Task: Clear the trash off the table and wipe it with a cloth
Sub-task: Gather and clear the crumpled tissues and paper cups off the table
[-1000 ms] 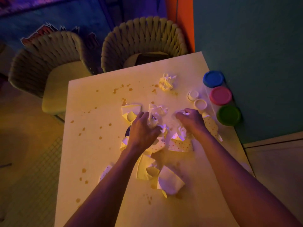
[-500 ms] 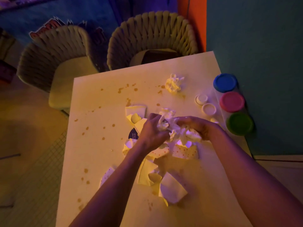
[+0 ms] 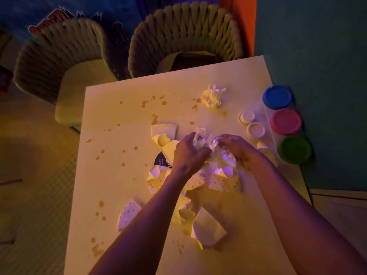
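Note:
A white table [image 3: 119, 175] carries brown spill spots and scattered trash. My left hand [image 3: 188, 153] grips a crumpled white tissue [image 3: 201, 135] at the table's middle. Right beside it, my right hand [image 3: 236, 149] is closed on another crumpled wad of paper [image 3: 224, 158]; the two hands nearly touch. Several torn dotted paper cups [image 3: 224, 182] and cup pieces [image 3: 129, 214] lie below and around the hands. A folded white paper piece [image 3: 207, 228] lies nearer me. Another crumpled tissue [image 3: 212, 96] sits alone at the far side.
Three tubs with blue [image 3: 278, 97], pink [image 3: 286, 121] and green [image 3: 295, 148] lids line the table's right edge by the teal wall. Two small white caps [image 3: 246, 117] lie beside them. Two woven chairs [image 3: 184, 36] stand behind the table.
Both hands have come together at the middle, gathering crumpled paper between them. A second ago the right hand rested further right on the table, apart from the left.

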